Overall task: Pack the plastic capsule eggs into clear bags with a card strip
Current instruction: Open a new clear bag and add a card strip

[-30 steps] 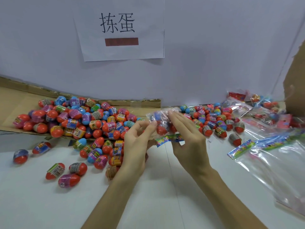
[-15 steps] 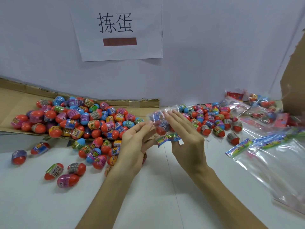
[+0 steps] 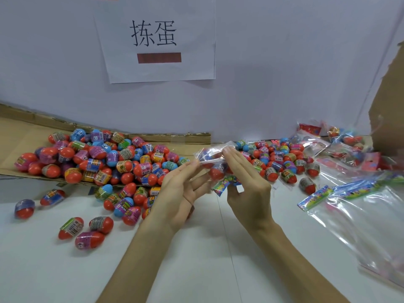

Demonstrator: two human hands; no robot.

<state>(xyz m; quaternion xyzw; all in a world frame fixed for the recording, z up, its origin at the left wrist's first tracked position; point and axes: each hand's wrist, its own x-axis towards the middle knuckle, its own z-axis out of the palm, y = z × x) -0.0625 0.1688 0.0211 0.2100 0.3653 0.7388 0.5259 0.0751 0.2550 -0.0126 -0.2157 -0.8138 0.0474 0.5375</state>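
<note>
The clear bag [image 3: 210, 155], with a few capsule eggs already inside, hangs above the counter [image 3: 196, 259] between both hands, in front of the gap between the two egg piles. The right hand [image 3: 247, 184] lays straight fingers along the bag's right side and seems to pinch the card strip [image 3: 224, 185] at the bag's near end with its thumb. The left hand [image 3: 181, 193] is flat and spread, only its fingertips touching the bag from the left and from under it.

The hold looks light. If the right thumb slackens, the strip may slide askew or out, and the slick film could let the bag tip and spill an egg, which would roll in among the loose eggs [image 3: 122, 200] below. Whether the mouth is sealed cannot be told.

A second ago the left hand pinched the bag's edge and the strip showed longer; now the fingers are straightened and the strip is bunched nearer the right hand.
</note>
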